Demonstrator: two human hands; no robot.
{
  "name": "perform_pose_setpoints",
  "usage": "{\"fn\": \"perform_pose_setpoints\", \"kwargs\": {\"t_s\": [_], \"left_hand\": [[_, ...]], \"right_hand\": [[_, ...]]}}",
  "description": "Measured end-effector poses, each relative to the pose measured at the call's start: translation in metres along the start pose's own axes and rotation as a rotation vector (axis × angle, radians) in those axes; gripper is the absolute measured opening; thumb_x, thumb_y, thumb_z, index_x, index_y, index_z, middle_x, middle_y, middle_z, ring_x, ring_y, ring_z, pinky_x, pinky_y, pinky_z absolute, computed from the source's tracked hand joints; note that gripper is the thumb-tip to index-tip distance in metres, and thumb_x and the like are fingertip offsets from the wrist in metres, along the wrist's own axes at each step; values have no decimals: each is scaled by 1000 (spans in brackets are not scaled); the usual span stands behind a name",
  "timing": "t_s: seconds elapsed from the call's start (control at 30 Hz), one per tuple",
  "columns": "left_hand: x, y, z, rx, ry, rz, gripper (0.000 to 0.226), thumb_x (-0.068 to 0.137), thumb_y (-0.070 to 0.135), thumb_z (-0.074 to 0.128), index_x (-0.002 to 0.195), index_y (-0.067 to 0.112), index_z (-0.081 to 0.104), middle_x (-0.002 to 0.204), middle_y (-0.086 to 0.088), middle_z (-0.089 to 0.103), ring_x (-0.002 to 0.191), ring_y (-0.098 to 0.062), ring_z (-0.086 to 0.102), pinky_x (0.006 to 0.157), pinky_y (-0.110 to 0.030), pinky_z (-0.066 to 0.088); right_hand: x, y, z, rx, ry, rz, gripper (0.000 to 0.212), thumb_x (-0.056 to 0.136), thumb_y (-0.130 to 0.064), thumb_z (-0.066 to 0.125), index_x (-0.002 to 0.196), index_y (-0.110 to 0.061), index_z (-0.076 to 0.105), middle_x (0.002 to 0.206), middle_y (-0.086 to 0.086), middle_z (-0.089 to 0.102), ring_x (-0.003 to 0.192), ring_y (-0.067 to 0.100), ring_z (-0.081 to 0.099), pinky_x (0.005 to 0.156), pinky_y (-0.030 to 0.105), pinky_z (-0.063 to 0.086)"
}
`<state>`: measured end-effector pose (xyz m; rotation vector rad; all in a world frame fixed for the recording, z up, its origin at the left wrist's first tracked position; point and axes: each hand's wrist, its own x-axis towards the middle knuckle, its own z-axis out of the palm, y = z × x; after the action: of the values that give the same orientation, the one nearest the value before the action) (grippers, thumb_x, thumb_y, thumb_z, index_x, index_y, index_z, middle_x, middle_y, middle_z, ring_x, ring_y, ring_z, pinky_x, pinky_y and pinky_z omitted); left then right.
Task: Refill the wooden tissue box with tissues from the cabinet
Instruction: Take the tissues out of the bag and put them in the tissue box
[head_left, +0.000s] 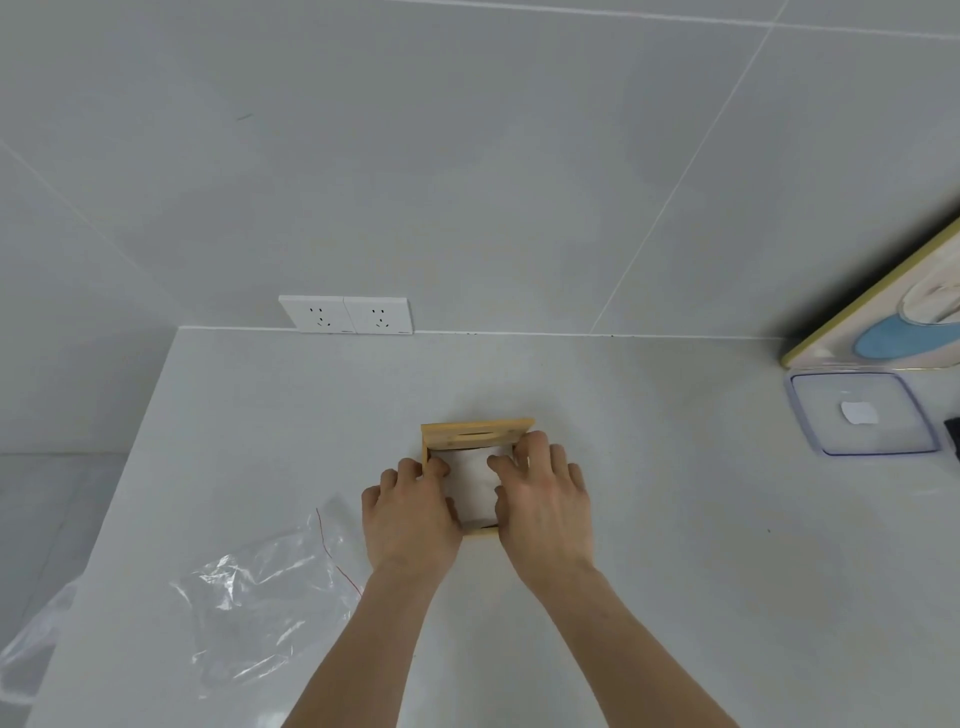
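Note:
A small wooden tissue box lies on the pale countertop, its open side facing up. A white stack of tissues sits inside it. My left hand clasps the box's left wall, fingers curled over the rim. My right hand covers the right wall, with its fingers and thumb pressing on the tissues. The near end of the box is hidden by both hands.
A crumpled clear plastic wrapper lies at the front left near the counter's left edge. Two wall sockets sit at the back. At the right stand a clear square lid and a framed board leaning on the wall.

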<state>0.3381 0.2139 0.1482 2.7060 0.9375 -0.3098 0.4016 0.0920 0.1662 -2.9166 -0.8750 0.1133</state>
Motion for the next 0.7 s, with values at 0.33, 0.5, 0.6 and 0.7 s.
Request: {"fn": "perform_pose_setpoints", "kwargs": {"t_s": [0.33, 0.5, 0.6, 0.7], "left_hand": [[3, -3, 0, -32, 2, -2, 46, 90, 20, 55, 132, 37, 55, 117, 7, 63, 108, -21, 57, 88, -32, 39], [6, -3, 0, -23, -2, 2, 55, 88, 19, 59, 139, 38, 51, 118, 7, 63, 109, -22, 57, 85, -32, 39], [9, -3, -1, -13, -13, -2, 57, 87, 17, 61, 140, 38, 52, 119, 7, 64, 110, -22, 57, 85, -32, 40], [12, -4, -2, 7, -19, 8, 60, 86, 16, 63, 140, 38, 51, 120, 8, 64, 111, -21, 56, 85, -32, 40]], "right_hand": [[18, 6, -2, -46, -293, 88, 59, 80, -8, 69, 132, -30, 55, 128, 7, 48, 97, 25, 59, 69, 32, 41], [27, 10, 4, -14, -388, 137, 56, 83, -5, 64, 131, -33, 58, 111, 1, 65, 101, 26, 68, 68, 31, 41], [27, 11, 6, -19, -376, 148, 57, 83, -7, 65, 133, -34, 58, 111, -1, 68, 102, 26, 68, 68, 30, 41], [23, 12, 6, -27, -352, 132, 52, 84, -13, 67, 131, -35, 58, 105, -2, 68, 97, 25, 68, 65, 31, 39]]}}
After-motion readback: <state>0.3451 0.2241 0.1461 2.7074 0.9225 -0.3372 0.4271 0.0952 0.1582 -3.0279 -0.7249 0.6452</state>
